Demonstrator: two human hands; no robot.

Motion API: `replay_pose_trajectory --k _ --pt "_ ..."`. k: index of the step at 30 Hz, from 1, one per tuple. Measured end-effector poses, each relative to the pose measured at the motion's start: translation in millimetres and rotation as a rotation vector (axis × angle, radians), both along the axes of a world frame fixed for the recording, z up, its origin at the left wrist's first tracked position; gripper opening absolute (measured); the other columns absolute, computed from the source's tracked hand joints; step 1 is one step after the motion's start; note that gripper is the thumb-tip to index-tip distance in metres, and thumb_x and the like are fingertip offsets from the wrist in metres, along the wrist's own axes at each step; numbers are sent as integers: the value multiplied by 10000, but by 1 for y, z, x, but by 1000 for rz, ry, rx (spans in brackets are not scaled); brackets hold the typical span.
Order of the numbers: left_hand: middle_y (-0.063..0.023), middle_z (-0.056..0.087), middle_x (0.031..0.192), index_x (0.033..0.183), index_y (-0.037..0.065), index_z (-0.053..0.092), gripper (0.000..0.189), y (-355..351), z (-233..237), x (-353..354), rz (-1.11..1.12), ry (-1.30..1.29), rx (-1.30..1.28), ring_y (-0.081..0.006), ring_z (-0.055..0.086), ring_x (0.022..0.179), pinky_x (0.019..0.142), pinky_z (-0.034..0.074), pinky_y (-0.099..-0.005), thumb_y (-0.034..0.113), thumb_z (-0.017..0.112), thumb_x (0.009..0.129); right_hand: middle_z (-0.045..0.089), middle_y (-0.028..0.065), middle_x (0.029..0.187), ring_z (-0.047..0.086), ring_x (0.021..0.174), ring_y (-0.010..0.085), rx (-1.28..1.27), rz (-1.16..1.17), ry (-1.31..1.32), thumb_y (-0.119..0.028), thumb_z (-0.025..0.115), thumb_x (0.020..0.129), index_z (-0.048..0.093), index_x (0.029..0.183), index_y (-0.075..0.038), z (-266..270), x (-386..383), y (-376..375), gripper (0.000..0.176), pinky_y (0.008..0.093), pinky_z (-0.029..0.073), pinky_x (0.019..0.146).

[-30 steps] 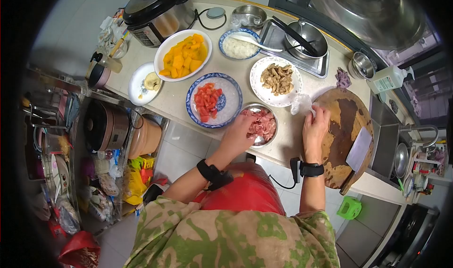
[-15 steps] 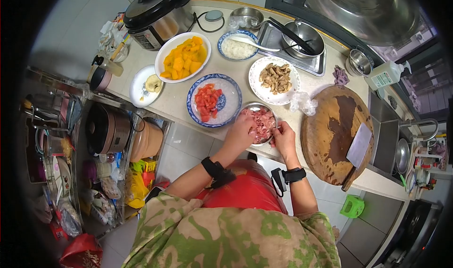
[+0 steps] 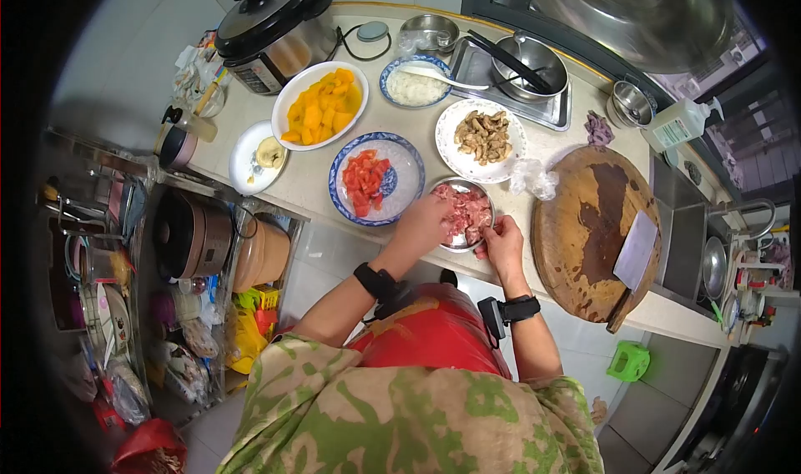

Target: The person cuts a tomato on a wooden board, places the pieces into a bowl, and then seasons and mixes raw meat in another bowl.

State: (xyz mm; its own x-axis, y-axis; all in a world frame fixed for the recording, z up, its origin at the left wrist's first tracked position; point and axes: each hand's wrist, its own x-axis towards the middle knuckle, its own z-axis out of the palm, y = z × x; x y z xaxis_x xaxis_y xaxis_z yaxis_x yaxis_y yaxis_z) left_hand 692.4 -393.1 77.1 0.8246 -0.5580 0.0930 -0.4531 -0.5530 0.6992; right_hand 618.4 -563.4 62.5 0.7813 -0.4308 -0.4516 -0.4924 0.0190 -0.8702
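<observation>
A small metal bowl (image 3: 458, 247) of raw cut meat (image 3: 469, 213) stands at the counter's front edge. My left hand (image 3: 424, 225) reaches into it from the left, its fingers curled down in the meat and the tips hidden. At the bowl's right side, my right hand (image 3: 503, 240) pinches the rim between thumb and fingers. Just left of the bowl is a blue-rimmed plate (image 3: 403, 189) with chopped red pieces, likely tomato (image 3: 365, 182). Behind the bowl, a white plate (image 3: 451, 158) carries cooked-looking brown pieces (image 3: 484, 136).
To the right, a cleaver (image 3: 636, 253) lies on a round wooden chopping board (image 3: 576, 224), beside the sink (image 3: 672, 215). Farther back are orange chunks in an oval dish (image 3: 288, 98), a bowl of rice (image 3: 415, 88), a metal tray (image 3: 561, 115) and a pressure cooker (image 3: 288, 48).
The left hand has shifted slightly within the bowl, and the meat there looks a little turned over. The right hand stays at the rim. The whole view has moved slightly.
</observation>
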Motion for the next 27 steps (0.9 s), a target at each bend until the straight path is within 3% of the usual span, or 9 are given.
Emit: replay_pose_trajectory --k 3,6,9,12,15,18,22,27 --pt "-182 601 882 851 9 610 155 -9 4 -16 -97 -253 153 -381 593 851 731 484 -471 65 608 707 605 107 654 620 476 168 -42 26 -3 -1 562 844 527 888 41 -3 0 -1 70 293 503 389" --pt "-181 607 898 861 15 618 182 -17 -17 -12 -98 -215 170 -376 594 859 749 481 -467 62 634 686 603 108 652 618 473 169 -39 20 12 -5 561 844 528 886 41 5 1 1 70 297 498 388" --pt "-171 608 1026 863 9 615 180 -7 -1 1 -83 149 105 -364 604 875 781 492 -449 93 668 713 590 99 686 605 465 171 -44 30 16 -8 574 849 510 917 35 -1 1 -1 102 287 491 362" --pt "-157 595 1076 897 24 630 230 1 -13 3 -139 30 -40 -365 608 876 772 505 -437 146 690 712 601 111 654 606 458 168 -56 12 19 -2 558 846 527 887 34 3 1 1 62 295 491 385" --pt "-165 570 1147 978 38 632 311 4 1 -2 -169 -118 35 -355 609 932 774 518 -418 182 701 711 597 107 651 597 449 165 -62 2 -11 5 558 846 521 879 29 -1 2 1 55 297 488 376" --pt "-196 532 1194 1049 85 630 341 -13 3 -9 -58 -81 305 -358 601 994 785 522 -415 190 691 730 589 102 645 596 452 162 -66 16 0 9 557 847 514 876 27 1 4 1 54 300 483 364" --pt "-215 534 1123 1016 155 639 262 -34 -26 -14 47 -403 372 -392 618 918 751 520 -444 157 653 754 584 104 668 590 444 162 -63 22 -5 5 557 847 507 884 27 1 6 0 66 295 481 347" --pt "-190 585 1075 952 104 625 225 -26 -26 -2 58 -114 164 -351 633 882 729 520 -415 104 655 729 587 108 673 586 439 167 -70 8 -5 0 565 846 513 887 26 -3 6 0 70 300 476 349"
